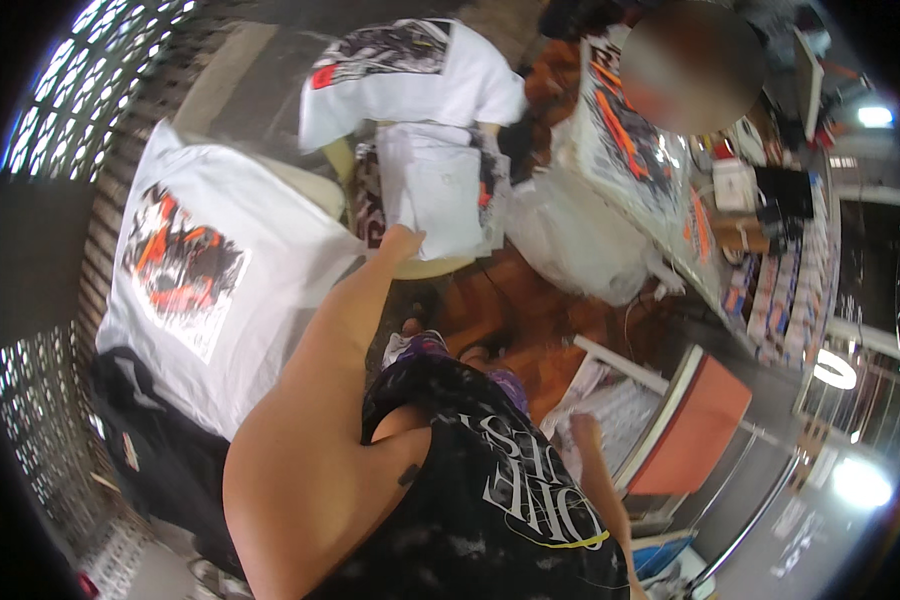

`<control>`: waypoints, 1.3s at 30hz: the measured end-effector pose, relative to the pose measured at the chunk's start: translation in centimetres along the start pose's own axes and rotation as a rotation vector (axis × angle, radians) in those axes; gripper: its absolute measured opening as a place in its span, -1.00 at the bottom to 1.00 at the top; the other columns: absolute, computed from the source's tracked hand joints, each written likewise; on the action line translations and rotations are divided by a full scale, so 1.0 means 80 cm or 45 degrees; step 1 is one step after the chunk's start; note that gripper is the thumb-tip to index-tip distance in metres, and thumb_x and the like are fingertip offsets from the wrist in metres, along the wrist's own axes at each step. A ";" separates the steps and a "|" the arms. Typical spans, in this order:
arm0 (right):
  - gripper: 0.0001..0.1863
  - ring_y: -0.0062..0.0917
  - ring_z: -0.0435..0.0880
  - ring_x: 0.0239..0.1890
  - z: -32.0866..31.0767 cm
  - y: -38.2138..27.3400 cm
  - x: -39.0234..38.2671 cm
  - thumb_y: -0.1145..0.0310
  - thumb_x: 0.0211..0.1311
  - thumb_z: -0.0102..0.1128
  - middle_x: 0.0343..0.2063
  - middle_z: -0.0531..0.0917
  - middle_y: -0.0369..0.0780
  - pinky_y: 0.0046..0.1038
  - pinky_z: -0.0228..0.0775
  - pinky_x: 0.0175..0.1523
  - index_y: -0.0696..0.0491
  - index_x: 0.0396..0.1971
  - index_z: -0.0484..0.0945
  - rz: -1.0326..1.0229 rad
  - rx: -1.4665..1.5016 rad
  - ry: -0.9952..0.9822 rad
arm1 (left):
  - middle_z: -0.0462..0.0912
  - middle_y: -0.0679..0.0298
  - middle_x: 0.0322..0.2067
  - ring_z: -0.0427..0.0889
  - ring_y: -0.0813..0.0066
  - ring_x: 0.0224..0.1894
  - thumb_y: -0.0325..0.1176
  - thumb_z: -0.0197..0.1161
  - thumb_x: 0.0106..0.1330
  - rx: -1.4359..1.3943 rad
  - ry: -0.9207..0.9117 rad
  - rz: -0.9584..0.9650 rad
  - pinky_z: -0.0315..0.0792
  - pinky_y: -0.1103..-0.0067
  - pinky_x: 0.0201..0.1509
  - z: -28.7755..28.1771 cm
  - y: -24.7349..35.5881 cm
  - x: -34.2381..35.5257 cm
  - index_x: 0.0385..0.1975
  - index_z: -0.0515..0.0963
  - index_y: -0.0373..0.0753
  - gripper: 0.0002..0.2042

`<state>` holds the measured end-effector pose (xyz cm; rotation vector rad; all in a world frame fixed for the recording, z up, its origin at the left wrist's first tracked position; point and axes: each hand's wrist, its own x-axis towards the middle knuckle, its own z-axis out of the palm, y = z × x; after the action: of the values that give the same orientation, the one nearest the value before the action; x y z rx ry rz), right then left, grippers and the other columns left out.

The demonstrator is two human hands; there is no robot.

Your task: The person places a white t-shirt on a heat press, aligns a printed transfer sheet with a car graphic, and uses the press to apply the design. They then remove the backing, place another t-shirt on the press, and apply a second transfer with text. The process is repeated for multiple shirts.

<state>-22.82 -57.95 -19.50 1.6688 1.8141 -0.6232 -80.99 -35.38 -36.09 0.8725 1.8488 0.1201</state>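
Note:
My left hand (406, 240) grips the lower edge of a folded white garment (432, 180), which lies on printed sheets on a pale chair (430, 268). Over the chair's back hangs a white T-shirt (480, 80) with a dark graphic and red patch. My right hand (584, 432) is low at the right, at crumpled white material (620, 420) beside a white-framed board with a salmon pad (692, 420); its fingers are too small and blurred to read. Left of my left arm, a large white shirt (270, 230) with an orange-and-black print is spread out.
A plastic-covered stack of printed items (640, 150) and a translucent bag (590, 240) are at upper right, near a person (690, 70). Small boxes (770, 290) line the right side. Dark fabric (160, 460) lies lower left, near a perforated block wall (60, 90).

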 end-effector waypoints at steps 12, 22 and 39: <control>-0.75 -0.18 0.71 -0.33 0.188 -0.135 -0.135 0.26 0.29 0.23 -0.44 0.71 -0.04 -0.22 0.51 -0.21 0.17 -0.30 0.67 0.298 0.928 0.065 | 0.54 -0.11 0.03 0.63 -0.06 -0.09 -0.27 0.31 0.19 0.036 0.251 1.106 0.55 0.26 0.05 0.094 0.170 -0.088 -0.36 0.67 -0.44 -0.72; -0.37 -0.22 0.57 0.17 -0.182 -0.059 -0.088 -0.06 0.50 -0.01 0.17 0.55 -0.07 -0.12 0.42 0.30 0.17 0.28 0.37 -0.003 2.761 1.110 | 0.61 0.19 -0.10 0.54 0.55 -0.08 -0.26 0.45 0.22 -0.363 -1.145 1.350 0.45 0.58 -0.06 0.104 0.297 -0.390 -0.21 0.63 -0.33 -0.71; -0.61 -0.42 0.61 -0.04 -0.082 -0.050 -0.269 0.32 0.19 0.41 -0.09 0.63 -0.11 -0.36 0.40 0.13 0.19 -0.05 0.58 -0.313 2.108 1.451 | 0.71 0.00 -0.19 0.72 0.19 -0.12 -0.39 0.21 0.33 -0.110 -1.746 0.970 0.53 0.32 0.11 0.245 0.387 -0.544 -0.27 0.58 -0.43 -0.81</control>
<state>-26.67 -69.26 0.03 3.3450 2.3382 -1.8963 -40.38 -45.39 2.46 1.1254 0.2062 0.0401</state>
